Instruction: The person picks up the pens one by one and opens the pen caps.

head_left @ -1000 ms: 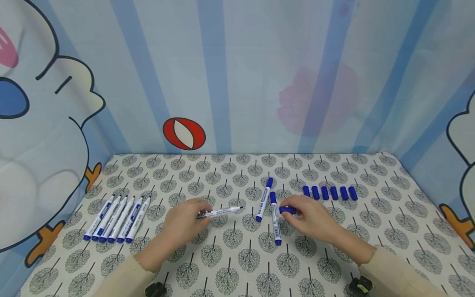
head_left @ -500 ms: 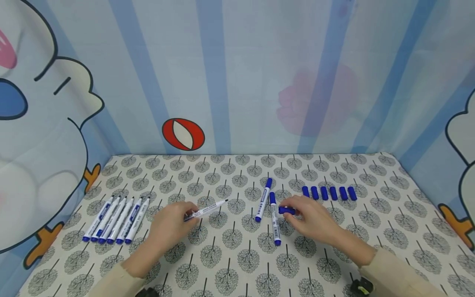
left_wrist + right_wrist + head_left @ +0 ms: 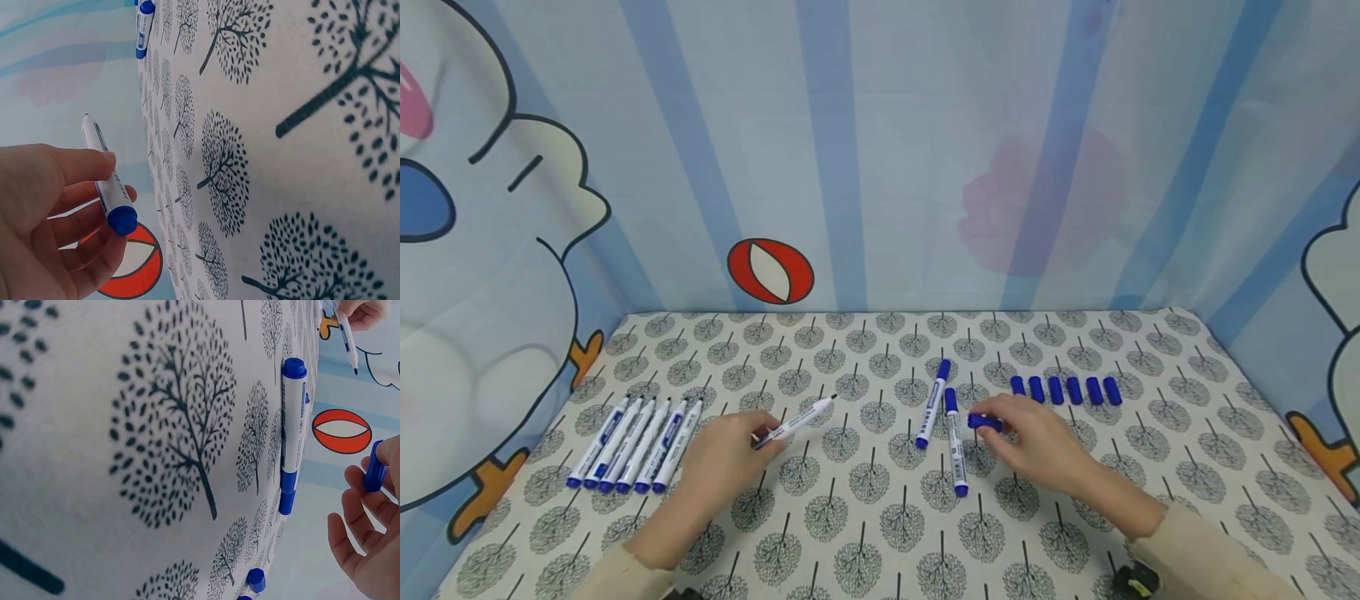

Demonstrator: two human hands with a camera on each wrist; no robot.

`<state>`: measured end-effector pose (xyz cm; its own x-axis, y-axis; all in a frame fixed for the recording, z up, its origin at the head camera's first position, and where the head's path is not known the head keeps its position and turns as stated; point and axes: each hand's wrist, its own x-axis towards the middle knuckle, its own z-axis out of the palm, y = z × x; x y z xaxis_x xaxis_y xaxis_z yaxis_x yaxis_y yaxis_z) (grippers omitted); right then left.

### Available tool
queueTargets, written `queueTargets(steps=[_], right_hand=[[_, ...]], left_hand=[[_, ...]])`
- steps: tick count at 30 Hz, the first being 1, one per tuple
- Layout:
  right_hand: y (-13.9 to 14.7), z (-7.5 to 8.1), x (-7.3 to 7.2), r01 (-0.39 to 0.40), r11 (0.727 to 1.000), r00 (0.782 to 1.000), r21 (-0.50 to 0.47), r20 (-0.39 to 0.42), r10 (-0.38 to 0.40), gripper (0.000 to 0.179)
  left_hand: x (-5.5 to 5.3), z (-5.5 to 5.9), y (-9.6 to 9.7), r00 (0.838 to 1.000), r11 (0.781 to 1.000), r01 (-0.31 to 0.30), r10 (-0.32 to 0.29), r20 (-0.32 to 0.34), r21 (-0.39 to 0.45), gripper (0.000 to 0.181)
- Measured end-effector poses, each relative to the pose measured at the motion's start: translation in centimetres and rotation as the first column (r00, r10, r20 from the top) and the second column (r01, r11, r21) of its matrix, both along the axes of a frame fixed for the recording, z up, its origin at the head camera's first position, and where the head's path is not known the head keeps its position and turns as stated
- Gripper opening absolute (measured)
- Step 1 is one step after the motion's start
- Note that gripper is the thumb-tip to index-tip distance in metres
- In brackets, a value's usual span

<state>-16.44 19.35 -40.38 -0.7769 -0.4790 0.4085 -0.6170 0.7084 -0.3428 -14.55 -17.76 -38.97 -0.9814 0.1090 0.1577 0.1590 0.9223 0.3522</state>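
Note:
My left hand (image 3: 726,454) pinches an uncapped white marker (image 3: 797,422) between thumb and fingers, its dark tip pointing away to the right. In the left wrist view the blue end (image 3: 122,220) of that marker shows below the thumb. A loose blue cap (image 3: 985,422) is pinched in my right hand (image 3: 1033,437), just above the cloth; the right wrist view shows the cap (image 3: 375,467) between thumb and forefinger. Left of the right hand lie two capped markers, a nearer one (image 3: 957,442) and a farther one (image 3: 932,405).
A row of several uncapped markers (image 3: 636,443) lies at the left on the tree-patterned cloth (image 3: 865,533). Several blue caps (image 3: 1066,390) stand in a line behind the right hand. A striped curtain (image 3: 910,167) with cartoon figures closes off the back and sides.
My left hand has drawn left with the uncapped marker, whose tip now tilts further upward. The right hand has stayed nearly in place, still holding the cap.

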Motion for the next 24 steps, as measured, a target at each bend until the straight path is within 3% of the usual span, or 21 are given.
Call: queueTargets(steps=[9,17,24], right_hand=[[0.2,-0.1,-0.1,-0.007,1.000,1.000,-0.007,-0.029,0.007,0.024],[0.4,-0.3,-0.1,0.002,1.000,1.000,-0.006,-0.023,-0.002,0.023],[0.6,-0.2,0.0,0.011,1.000,1.000,0.001,-0.019,-0.011,0.022]], left_hand=[[0.1,0.0,-0.9,1.000,0.999,-0.028,0.028,-0.003,0.015,0.018],[0.3,-0.4,-2.5,0.997,0.999,-0.054,0.054,-0.055,-0.001,0.028],[0.4,-0.3,-3.5,0.995,0.995,-0.097,0.097,-0.001,0.004,0.032]])
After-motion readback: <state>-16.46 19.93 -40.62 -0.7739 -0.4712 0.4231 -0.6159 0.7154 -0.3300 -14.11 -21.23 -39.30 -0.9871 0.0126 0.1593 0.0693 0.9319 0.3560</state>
